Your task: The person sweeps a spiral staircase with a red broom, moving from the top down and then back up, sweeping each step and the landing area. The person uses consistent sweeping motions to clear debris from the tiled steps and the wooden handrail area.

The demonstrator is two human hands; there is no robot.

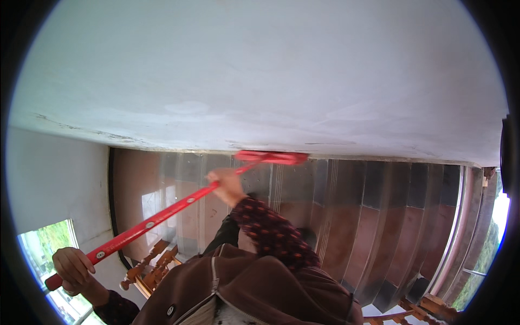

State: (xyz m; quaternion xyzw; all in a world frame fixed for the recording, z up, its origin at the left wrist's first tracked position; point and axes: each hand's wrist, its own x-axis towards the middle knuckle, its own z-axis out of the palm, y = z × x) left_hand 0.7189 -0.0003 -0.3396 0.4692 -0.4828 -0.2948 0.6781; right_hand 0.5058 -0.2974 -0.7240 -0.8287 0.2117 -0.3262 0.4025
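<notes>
A red broom [170, 212], or a similar long-handled floor tool, runs slantwise across the view. My left hand [73, 270] grips its handle close to the top end, at lower left. Farther down the shaft, my right hand [228, 187] is wrapped around it, blurred. The red head [272, 157] lies along the foot of the white wall [264, 81], over a dark stair tread. Motion blur hides whether bristles or cloth form its underside. Round stickers dot the handle.
Stairs with dark and reddish-brown treads [373, 235] stretch to the right, and a smooth brown floor [134, 178] lies at left. Turned wooden balusters [152, 264] stand near my body at lower left. Windows show at left [53, 235] and far right [483, 252].
</notes>
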